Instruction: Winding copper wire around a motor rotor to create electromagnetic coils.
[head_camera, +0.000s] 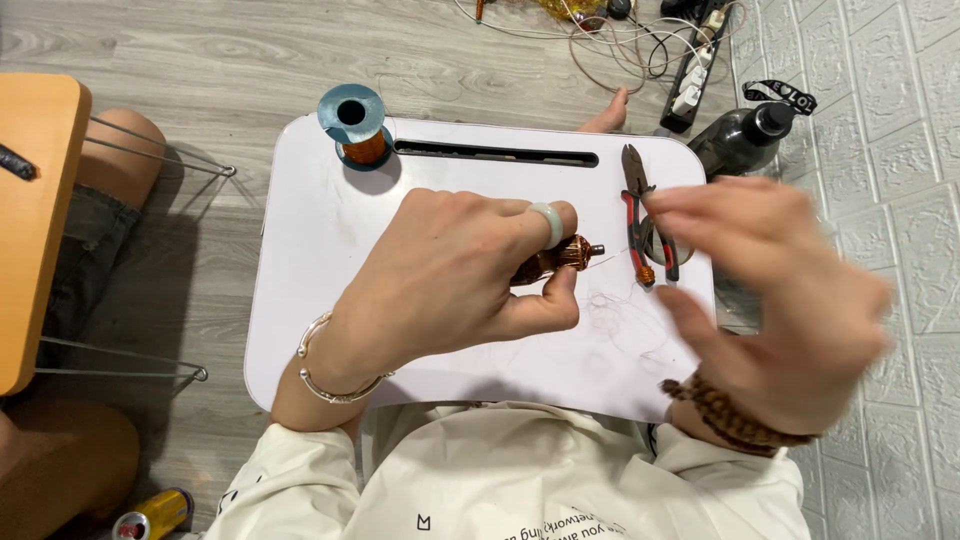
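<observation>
The right hand (775, 310), nearest the camera and blurred, hangs open and empty above the white worktop (320, 260). The left hand (450, 275) clenches a copper-wound motor armature (560, 257) at mid-worktop. This looks like the winding step; next the free hand probably needs the fine wire. Red-handled cutters (640, 215) lie beside it, a copper wire spool (357, 125) at the far edge, on grey wood-look floor (200, 60).

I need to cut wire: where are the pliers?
In the head view, the pliers lie on the white tray's right side, between the left hand and the blurred right hand.
</observation>
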